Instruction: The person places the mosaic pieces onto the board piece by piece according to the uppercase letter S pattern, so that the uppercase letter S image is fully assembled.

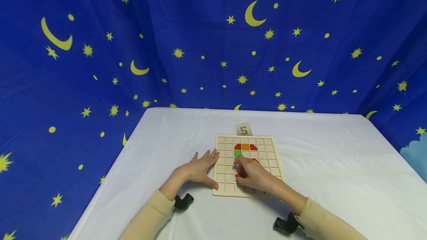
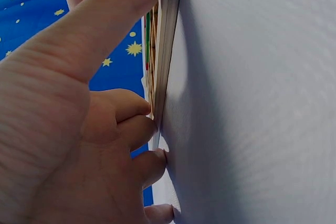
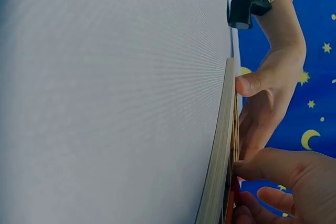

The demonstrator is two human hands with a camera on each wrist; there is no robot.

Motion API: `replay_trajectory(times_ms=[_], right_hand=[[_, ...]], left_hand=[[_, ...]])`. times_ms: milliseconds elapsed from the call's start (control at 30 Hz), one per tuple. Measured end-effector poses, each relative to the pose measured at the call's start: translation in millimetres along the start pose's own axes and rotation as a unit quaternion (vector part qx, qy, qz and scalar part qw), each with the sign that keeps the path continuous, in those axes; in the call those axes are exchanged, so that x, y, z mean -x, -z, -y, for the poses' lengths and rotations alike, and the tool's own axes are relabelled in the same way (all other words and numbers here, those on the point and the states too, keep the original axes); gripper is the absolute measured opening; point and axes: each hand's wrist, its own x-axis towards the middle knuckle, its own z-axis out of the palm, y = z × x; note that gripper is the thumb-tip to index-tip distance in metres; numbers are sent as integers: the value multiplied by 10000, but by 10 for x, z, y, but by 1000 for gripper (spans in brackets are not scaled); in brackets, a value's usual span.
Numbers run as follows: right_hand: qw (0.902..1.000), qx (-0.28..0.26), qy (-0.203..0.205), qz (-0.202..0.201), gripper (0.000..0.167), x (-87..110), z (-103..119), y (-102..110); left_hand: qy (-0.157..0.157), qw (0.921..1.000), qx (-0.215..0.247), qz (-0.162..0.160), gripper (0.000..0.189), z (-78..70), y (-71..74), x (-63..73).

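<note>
A wooden grid board [image 1: 221,180] lies flat on the table. In its upper part sit an orange square tile [image 1: 245,146], red rounded tiles [image 1: 253,147] on both sides of it, and a green square tile [image 1: 238,153] below the left one. My right hand [image 1: 255,174] is over the board's lower middle, thumb and fingers pinching a red tile [image 3: 235,191] at the grid; its exact shape is hidden. With fingers spread, my left hand [image 1: 200,167] rests along the board's left edge, thumb at the near corner, as the left wrist view also shows.
A small pattern card [image 1: 244,129] with an S-like figure lies just beyond the board's far edge. White cloth [image 1: 333,166] covers the table. Blue curtains [image 1: 207,40] with stars and moons hang behind and at the sides. A black wrist device [image 1: 286,224] is on each arm.
</note>
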Motion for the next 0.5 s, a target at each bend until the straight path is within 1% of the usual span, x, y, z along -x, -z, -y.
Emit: replay_trajectory(times_ms=[167,300,500], right_hand=[[10000,33,-2,-12,36,-6,-4,-23],[10000,44,-32,-39,34,-13,-10,-40],[9999,28,61,-150,33,-9,-7,-46]], left_hand=[[15,10000,41,11,114,5,-4,0],[-8,10000,-11,-4,115,10,-8,-5],[-7,10000,-14,-6,114,1,3,3]])
